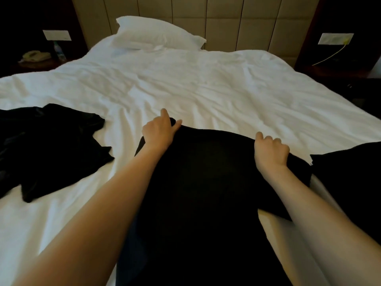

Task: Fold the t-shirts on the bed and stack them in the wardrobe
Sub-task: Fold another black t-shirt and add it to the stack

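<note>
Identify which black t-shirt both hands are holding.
The middle t-shirt, spread out between the arms: the left hand and right hand grip its far edge. The crumpled t-shirt at left and the far-right garment lie untouched.

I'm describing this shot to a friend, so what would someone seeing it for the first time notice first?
Both hands, the left hand and right hand, grip the far edge of a spread black t-shirt in the near middle of the white bed. A crumpled black t-shirt lies to the left, and a white pillow sits at the headboard end.
</note>
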`<action>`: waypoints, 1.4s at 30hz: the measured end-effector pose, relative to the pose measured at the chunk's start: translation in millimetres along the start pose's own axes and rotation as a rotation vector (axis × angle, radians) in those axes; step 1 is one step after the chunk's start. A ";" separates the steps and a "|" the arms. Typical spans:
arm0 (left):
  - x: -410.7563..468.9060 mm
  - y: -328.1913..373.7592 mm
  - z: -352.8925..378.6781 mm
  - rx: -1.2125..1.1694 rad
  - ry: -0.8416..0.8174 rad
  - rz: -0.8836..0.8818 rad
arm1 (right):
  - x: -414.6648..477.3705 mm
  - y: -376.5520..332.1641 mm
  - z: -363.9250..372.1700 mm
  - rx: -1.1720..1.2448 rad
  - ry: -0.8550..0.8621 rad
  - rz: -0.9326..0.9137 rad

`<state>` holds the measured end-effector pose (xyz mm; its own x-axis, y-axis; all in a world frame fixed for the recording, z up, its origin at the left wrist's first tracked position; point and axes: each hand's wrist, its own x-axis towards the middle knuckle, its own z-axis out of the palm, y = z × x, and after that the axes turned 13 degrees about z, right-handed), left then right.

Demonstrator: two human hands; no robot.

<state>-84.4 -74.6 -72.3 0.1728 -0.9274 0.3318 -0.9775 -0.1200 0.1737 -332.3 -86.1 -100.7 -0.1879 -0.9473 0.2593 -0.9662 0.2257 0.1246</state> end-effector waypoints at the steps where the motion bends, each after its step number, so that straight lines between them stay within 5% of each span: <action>1: 1.8 -1.6 5.6 0.014 -0.050 -0.016 | 0.7 -2.4 5.7 0.002 -0.030 0.006; 4: 2.8 -19.1 15.0 -0.021 -0.204 -0.041 | 2.1 -5.7 21.7 0.037 -0.102 0.040; 9: -1.7 -61.8 -6.5 -0.560 -0.460 -0.204 | 1.3 0.3 17.7 0.104 -0.183 0.145; 12: -8.6 -73.0 -19.4 -0.621 -0.589 -0.236 | -6.1 0.3 9.4 0.051 -0.210 0.155; 17: -11.1 -76.1 -24.3 -0.832 -0.353 -0.196 | -13.0 0.1 0.7 0.045 -0.249 0.134; 20: -13.8 -75.6 -10.5 -0.584 -0.141 -0.134 | -15.8 4.5 0.6 0.063 -0.226 0.137; 25: -26.2 -46.4 -7.0 -0.019 -0.048 0.018 | -24.4 19.0 -5.6 0.160 -0.130 0.098; 28: -32.1 -7.2 -18.9 -0.014 0.029 0.196 | -33.9 33.1 -14.5 0.260 -0.034 0.060; 33: -68.9 85.8 -23.0 -0.242 -0.091 0.445 | -65.0 51.7 -24.4 0.438 -0.174 0.205; 36: -103.7 130.4 -7.2 -0.370 -0.299 0.511 | -79.1 58.8 -22.9 0.477 -0.209 0.244; 39: -132.9 137.7 20.0 -0.229 -0.535 0.555 | -88.9 63.9 -20.1 0.556 -0.248 0.344; 42: -146.2 126.3 35.9 -0.162 -0.534 0.543 | -94.1 62.0 -12.5 0.549 -0.286 0.364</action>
<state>-237.5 33.0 -132.1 -0.4467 -0.8915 -0.0753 -0.8717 0.4146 0.2613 -372.4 19.9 -105.5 -0.4816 -0.8730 -0.0775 -0.7683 0.4631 -0.4418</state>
